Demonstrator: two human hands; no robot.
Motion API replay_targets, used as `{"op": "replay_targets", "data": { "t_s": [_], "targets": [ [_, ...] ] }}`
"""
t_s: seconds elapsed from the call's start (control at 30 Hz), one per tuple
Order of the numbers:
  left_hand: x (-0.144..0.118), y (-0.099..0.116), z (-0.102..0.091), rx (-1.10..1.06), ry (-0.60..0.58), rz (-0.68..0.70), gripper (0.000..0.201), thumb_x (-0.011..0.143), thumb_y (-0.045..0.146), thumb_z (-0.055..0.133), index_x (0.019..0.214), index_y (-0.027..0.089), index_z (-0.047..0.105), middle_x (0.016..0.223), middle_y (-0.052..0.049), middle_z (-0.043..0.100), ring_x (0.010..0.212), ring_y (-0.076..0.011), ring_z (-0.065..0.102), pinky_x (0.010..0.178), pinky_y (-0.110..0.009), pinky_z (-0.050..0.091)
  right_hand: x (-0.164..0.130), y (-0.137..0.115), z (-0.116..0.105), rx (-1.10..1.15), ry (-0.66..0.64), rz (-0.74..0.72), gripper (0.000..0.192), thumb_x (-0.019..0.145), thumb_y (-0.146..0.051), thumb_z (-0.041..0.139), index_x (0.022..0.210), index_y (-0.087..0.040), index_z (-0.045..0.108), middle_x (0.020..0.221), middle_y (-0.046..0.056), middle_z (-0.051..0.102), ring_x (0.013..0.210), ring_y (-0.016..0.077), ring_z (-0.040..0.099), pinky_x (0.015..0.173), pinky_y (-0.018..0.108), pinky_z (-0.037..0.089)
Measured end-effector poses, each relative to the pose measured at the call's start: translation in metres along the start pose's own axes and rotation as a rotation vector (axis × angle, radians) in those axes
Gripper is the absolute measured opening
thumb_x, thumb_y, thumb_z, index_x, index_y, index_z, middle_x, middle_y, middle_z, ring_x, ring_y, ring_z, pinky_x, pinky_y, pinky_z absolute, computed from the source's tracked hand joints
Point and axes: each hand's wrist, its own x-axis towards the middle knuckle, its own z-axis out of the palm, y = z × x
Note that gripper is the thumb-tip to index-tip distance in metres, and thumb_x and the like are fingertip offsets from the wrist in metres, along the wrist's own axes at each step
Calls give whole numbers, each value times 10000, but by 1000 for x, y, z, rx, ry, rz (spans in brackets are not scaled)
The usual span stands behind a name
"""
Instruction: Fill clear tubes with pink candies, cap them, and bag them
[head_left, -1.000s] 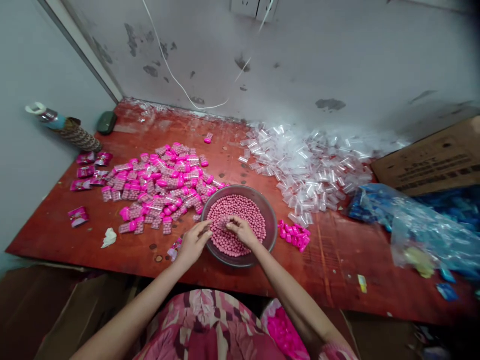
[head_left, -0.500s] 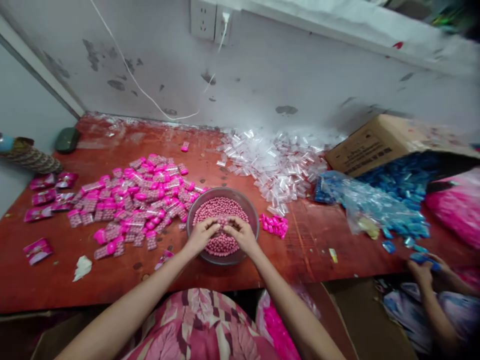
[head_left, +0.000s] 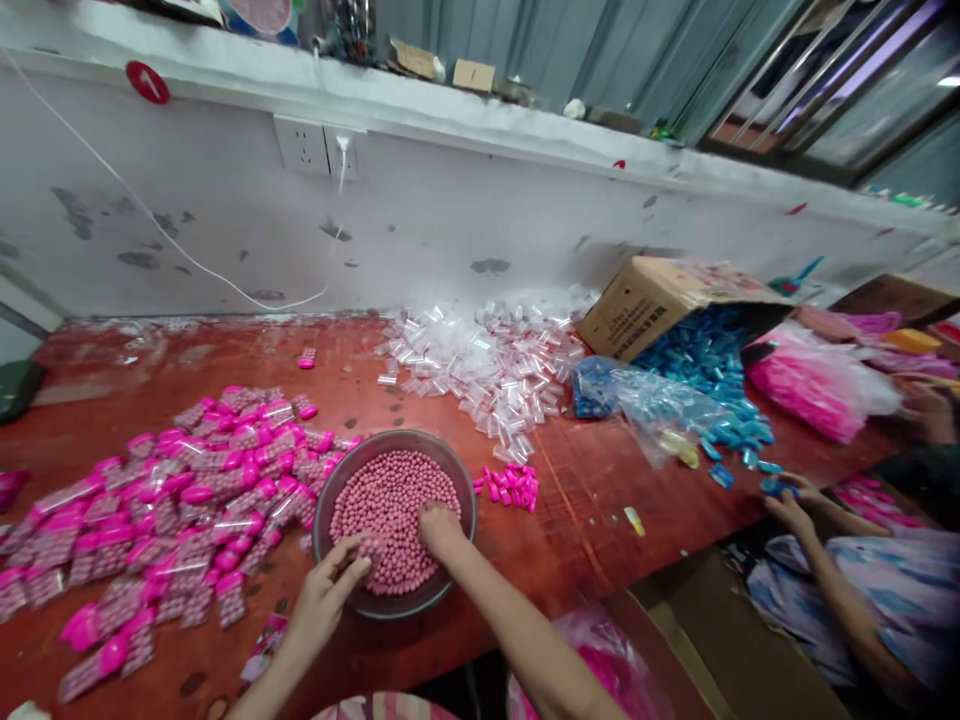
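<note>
- The heap of pink-capped containers (head_left: pixel 240 455), left of the bowl (head_left: pixel 446 458), runs out of my sight towards the surface's (head_left: pixel 585 500) left end.
- Further right along the front edge, another person's hands (head_left: pixel 793 508) partly hide a blue piece (head_left: pixel 776 487).
- The bowl of pink beads (head_left: pixel 390 490) stands near the front edge.
- The right hand (head_left: pixel 444 533) has its fingertips buried in those beads; I can't tell how closed they are.
- The left hand (head_left: pixel 326 592) curls loosely over the bowl's near-left rim, thumb and fingers slightly apart; whatever sits at the tips is too blurred to name.
</note>
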Motion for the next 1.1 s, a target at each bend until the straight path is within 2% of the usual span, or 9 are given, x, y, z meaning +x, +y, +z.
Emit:
{"op": "replay_targets", "data": {
  "t_s": [0.2, 0.37, 0.47, 0.57, 0.67, 0.8, 0.93, 1.03, 1.1],
  "targets": [
    [3, 5, 9, 51, 43, -6, 406, 696, 434, 590, 1002, 168, 573, 1007, -82, 638, 931, -235, 591, 826, -374, 474, 10, 11, 14, -103, -114, -45, 189, 857, -248, 474, 843, -103, 594, 828, 51, 633, 795, 150, 599, 747, 340, 468],
    [25, -3, 14, 94, 43, 18, 390, 713, 413, 573, 996, 144, 570, 983, -88, 634, 929, -226, 583, 820, -358, 466, 1, 23, -7, -45, -11, -58, 206, 853, -199, 425, 919, -159, 616, 762, 97, 668, 753, 191, 631, 662, 275, 460],
    [38, -7, 21, 153, -3, 36, 336, 750, 377, 537, 1001, 156, 571, 983, -81, 631, 928, -215, 576, 848, -361, 437, -3, 21, -23, 42, 64, -101, 267, 888, -230, 351, 1022, -208, 581, 907, 67, 663, 840, 159, 616, 722, 243, 455],
    [49, -7, 31, 176, -15, 46, 305, 755, 353, 532, 995, 169, 576, 973, -73, 634, 925, -216, 573, 854, -370, 425, -7, 9, -35, 196, 179, -221, 300, 900, -252, 322, 1113, -237, 533, 1051, 38, 615, 977, 132, 554, 839, 245, 425],
    [59, -6, 40, 149, -45, 74, 316, 748, 330, 542, 1019, 170, 578, 1028, -81, 619, 979, -222, 552, 887, -372, 406, -9, -5, -41, 408, 275, -454, 304, 874, -231, 383, 1144, -254, 521, 1056, 32, 611, 1003, 153, 529, 891, 310, 409],
    [72, -5, 44, 142, -37, 96, 320, 754, 327, 535, 1032, 173, 580, 1045, -83, 616, 994, -228, 546, 884, -372, 414, -4, -8, -50, 526, 189, -565, 335, 859, -220, 416, 1179, -272, 497, 1112, 33, 589, 1048, 172, 509, 924, 372, 387],
    [83, 6, 41, 231, 4, 59, 276, 777, 311, 512, 1013, 185, 581, 1052, -77, 614, 994, -220, 548, 892, -371, 407, 36, 15, -71, 589, 194, -420, 323, 863, -273, 412, 1173, -260, 501, 1130, 42, 578, 1046, 176, 522, 905, 358, 406],
    [90, 17, 38, 287, -29, 92, 241, 809, 278, 469, 1015, 209, 574, 1106, -64, 593, 1059, -201, 516, 940, -366, 373, 92, 44, -86, 343, 310, -122, 337, 900, -262, 292, 1156, -209, 505, 1093, 80, 588, 992, 174, 545, 851, 329, 424],
    [94, 22, 36, 305, -65, 152, 222, 819, 253, 456, 1002, 219, 576, 1136, -57, 579, 1099, -191, 490, 967, -363, 350, 127, 63, -88, 247, 249, -96, 303, 882, -253, 346, 1080, -164, 557, 1023, 107, 612, 932, 197, 563, 813, 331, 428]
  ]
}}
